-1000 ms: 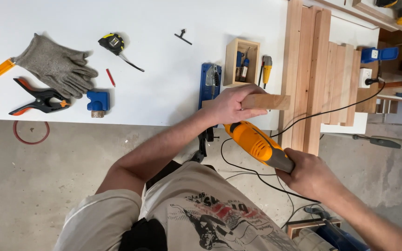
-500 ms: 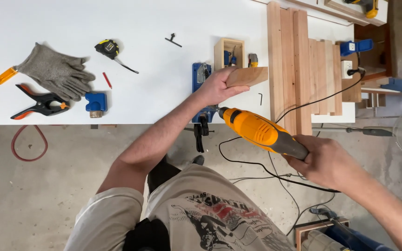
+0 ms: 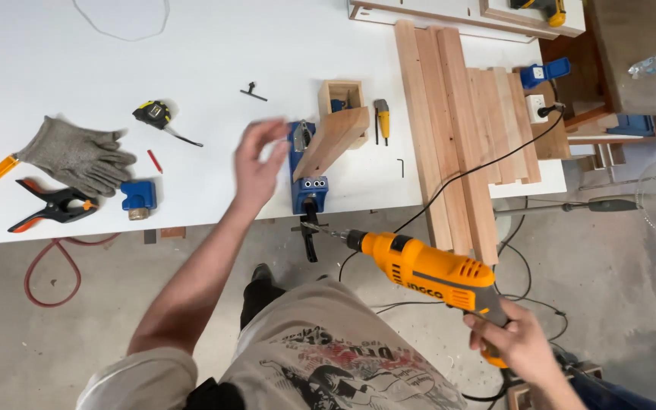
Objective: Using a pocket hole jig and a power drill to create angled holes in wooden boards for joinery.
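Note:
My right hand (image 3: 518, 342) grips the handle of an orange corded drill (image 3: 427, 273). Its bit points left at the blue pocket-hole jig (image 3: 307, 171) clamped at the white table's front edge. A short wooden block (image 3: 333, 139) stands tilted in the jig. My left hand (image 3: 258, 161) hovers blurred just left of the jig, fingers apart, holding nothing.
On the white table (image 3: 214, 53) lie grey gloves (image 3: 77, 156), an orange-and-black spring clamp (image 3: 51, 209), a small blue block (image 3: 138, 196), a tape measure (image 3: 153, 114), a red pencil (image 3: 154, 161), a small wooden box (image 3: 341, 95) and long wooden boards (image 3: 449, 129). The drill's black cord (image 3: 495, 163) crosses the boards. A red hose (image 3: 51, 269) lies on the concrete floor.
My left hand has let go of the wooden block and moved left, away from it. The drill has swung so that its bit points at the jig. The head view has shifted.

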